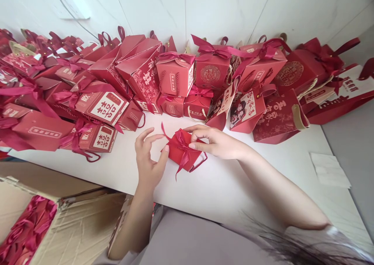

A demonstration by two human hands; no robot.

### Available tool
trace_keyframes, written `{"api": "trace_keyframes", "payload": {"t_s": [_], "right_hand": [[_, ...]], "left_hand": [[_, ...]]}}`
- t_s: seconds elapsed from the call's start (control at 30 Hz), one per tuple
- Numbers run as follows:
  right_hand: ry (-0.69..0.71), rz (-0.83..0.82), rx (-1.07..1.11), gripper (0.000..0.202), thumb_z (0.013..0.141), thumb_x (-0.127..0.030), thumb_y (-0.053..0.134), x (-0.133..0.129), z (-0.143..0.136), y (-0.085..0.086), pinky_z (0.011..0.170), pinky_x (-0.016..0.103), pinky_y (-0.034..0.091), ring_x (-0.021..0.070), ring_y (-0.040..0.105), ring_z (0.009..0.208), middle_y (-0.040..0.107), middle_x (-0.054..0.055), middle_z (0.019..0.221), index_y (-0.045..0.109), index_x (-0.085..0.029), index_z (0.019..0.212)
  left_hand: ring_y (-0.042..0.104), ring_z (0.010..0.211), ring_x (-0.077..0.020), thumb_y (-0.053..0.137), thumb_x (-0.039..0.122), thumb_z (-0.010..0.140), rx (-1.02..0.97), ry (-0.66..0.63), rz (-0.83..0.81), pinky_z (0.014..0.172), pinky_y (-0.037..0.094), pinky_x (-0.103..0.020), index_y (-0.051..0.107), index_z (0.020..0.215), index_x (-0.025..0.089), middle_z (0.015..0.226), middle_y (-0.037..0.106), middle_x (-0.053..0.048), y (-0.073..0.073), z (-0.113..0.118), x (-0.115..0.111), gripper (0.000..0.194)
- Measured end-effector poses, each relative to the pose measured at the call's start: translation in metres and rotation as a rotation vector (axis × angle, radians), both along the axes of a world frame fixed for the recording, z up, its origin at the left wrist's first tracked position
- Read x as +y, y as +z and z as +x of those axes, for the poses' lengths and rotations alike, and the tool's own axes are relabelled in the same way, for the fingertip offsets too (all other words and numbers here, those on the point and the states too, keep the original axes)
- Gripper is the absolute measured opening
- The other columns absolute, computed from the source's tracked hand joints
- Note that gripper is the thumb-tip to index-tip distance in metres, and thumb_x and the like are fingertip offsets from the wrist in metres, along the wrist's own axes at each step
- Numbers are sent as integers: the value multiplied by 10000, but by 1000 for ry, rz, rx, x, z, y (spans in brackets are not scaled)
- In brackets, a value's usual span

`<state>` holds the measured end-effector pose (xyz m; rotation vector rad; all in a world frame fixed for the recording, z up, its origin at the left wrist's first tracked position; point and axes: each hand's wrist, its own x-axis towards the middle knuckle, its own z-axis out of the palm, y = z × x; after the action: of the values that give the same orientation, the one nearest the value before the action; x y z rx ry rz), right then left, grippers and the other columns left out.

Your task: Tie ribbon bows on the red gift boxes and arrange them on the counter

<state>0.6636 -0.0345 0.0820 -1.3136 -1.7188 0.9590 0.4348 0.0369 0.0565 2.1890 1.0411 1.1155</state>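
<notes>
A small red gift box (174,151) rests on the white tabletop in front of me, a crimson ribbon bow (183,143) tied across its top. One ribbon tail sticks up at the back left, another hangs over the front. Twisted red cord (201,161) loops at the box's right side. My left hand (150,156) is beside the box on the left, fingers spread, its thumb tip at the box's corner. From the right, my right hand (210,140) reaches over the box, thumb and forefinger bent onto the bow; the other fingers lie behind it.
Many red gift boxes (175,76) with ribbons crowd the table's back against the tiled wall (216,7). Others pile up at left (43,128). An open cardboard carton (78,214) at lower left holds red ribboned items. White paper (329,169) lies at right.
</notes>
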Motion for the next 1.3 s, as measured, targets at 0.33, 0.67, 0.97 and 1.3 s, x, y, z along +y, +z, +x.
{"api": "trace_keyframes", "payload": {"t_s": [0.33, 0.67, 0.97, 1.3], "right_hand": [[-68, 106, -94, 35, 916, -262, 616, -7, -5, 9, 1076, 465, 424, 253, 501, 1341, 566, 101, 1385, 618, -232, 935], [-103, 233, -356, 33, 887, -214, 632, -10, -16, 3, 1076, 489, 439, 294, 506, 1312, 557, 137, 1388, 631, -210, 919], [-83, 357, -426, 93, 912, -174, 563, -4, -24, 1, 1068, 467, 470, 286, 532, 1298, 613, 143, 1343, 654, -195, 913], [119, 515, -842, 216, 985, -181, 536, -11, -19, 14, 1107, 461, 446, 307, 465, 1378, 551, 130, 1447, 701, -135, 1117]], "left_hand": [[568, 943, -213, 666, 223, 867, 288, -248, 266, 877, 443, -394, 685, 975, 243, 978, 588, -59, 20, 8, 1, 112], [576, 907, -188, 576, 193, 918, 427, -483, 82, 839, 444, -351, 618, 927, 219, 921, 657, -18, 34, 11, 15, 51], [594, 845, -178, 575, 138, 864, 593, -606, 179, 826, 434, -343, 590, 860, 212, 849, 655, 7, 45, 17, 26, 76], [617, 902, -171, 524, 68, 914, 603, -703, 413, 813, 452, -337, 675, 991, 234, 950, 678, -15, 47, 1, 31, 237]]}}
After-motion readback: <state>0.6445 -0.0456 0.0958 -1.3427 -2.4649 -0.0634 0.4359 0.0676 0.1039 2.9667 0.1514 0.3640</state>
